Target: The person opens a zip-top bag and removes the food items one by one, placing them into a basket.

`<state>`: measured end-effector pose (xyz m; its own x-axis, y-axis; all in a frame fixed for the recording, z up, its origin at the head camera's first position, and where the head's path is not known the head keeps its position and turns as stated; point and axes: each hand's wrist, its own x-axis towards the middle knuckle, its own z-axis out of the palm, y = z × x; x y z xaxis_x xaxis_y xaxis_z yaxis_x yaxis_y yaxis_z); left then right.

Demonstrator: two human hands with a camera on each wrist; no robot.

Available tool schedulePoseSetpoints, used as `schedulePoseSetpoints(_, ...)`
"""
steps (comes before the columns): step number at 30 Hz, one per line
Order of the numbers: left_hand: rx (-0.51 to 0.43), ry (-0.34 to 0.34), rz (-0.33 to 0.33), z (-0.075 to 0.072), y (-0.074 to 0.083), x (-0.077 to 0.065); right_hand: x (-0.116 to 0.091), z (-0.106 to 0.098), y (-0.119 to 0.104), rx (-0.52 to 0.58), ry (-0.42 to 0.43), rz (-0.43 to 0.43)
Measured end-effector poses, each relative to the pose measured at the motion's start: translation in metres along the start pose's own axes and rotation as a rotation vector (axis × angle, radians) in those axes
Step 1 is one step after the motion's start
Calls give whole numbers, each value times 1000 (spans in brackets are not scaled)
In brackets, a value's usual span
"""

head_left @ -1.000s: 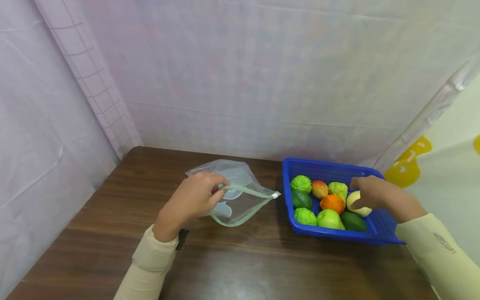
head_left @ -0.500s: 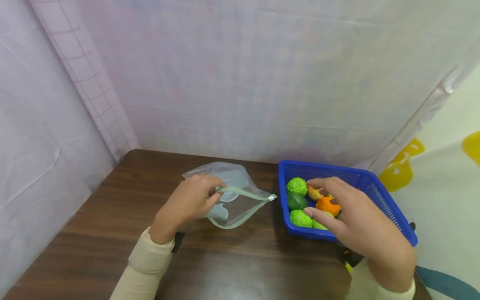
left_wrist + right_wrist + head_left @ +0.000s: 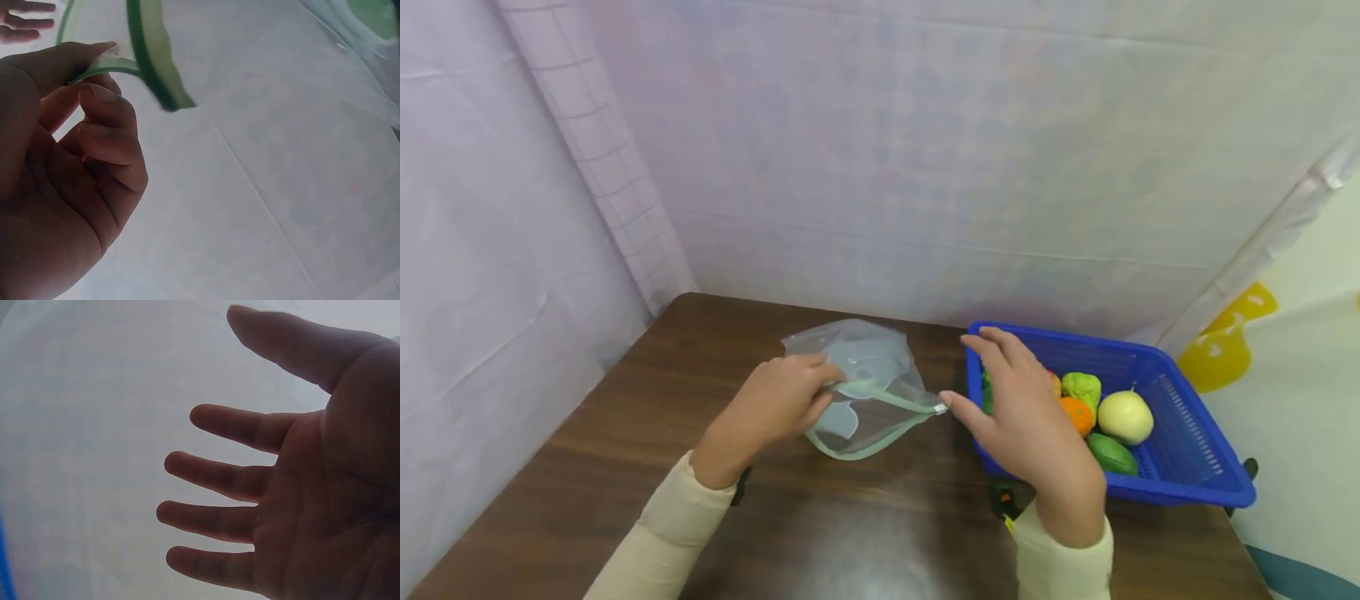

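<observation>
A clear zip bag (image 3: 865, 354) with a pale green zip edge lies on the brown table, its mouth spread apart. My left hand (image 3: 767, 404) pinches the zip edge between thumb and fingers; in the left wrist view the green strip (image 3: 156, 56) runs from the fingertips. My right hand (image 3: 1030, 408) is over the left side of the blue basket, its thumb near the bag's white slider (image 3: 940, 408). The right wrist view shows its fingers (image 3: 219, 475) spread and holding nothing. A pale yellow round fruit (image 3: 1125, 417), an orange (image 3: 1077, 415) and other produce sit in the basket.
The blue basket (image 3: 1195, 442) stands at the table's right side. Also in it are a light green pepper-like piece (image 3: 1081, 390) and a dark green avocado-like piece (image 3: 1112, 455). Pale cloth hangs (image 3: 925, 167) behind and left of the brown table (image 3: 587, 467).
My right hand has left the pale fruit at the basket's right and moved left toward the bag, empty. My left hand keeps its pinch on the bag's edge.
</observation>
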<state>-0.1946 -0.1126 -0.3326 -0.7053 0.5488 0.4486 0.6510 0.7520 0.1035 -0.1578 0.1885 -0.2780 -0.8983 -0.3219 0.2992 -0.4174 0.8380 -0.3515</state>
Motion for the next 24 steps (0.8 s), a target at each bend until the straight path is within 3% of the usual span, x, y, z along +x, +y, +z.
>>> schedulePoseSetpoints(6, 64, 2, -11, 1, -18, -24, 24, 29, 4, 16, -161, 54)
schedulePoseSetpoints(11, 75, 24, -30, -1, -39, -44, 34, 42, 12, 16, -211, 98)
schedulePoseSetpoints(20, 212, 215, 15, -9, -85, -80, 39, 46, 17, 18, -235, 114)
schedulePoseSetpoints(24, 259, 261, 19, -14, -104, -98, 40, 48, 16, 22, -259, 117)
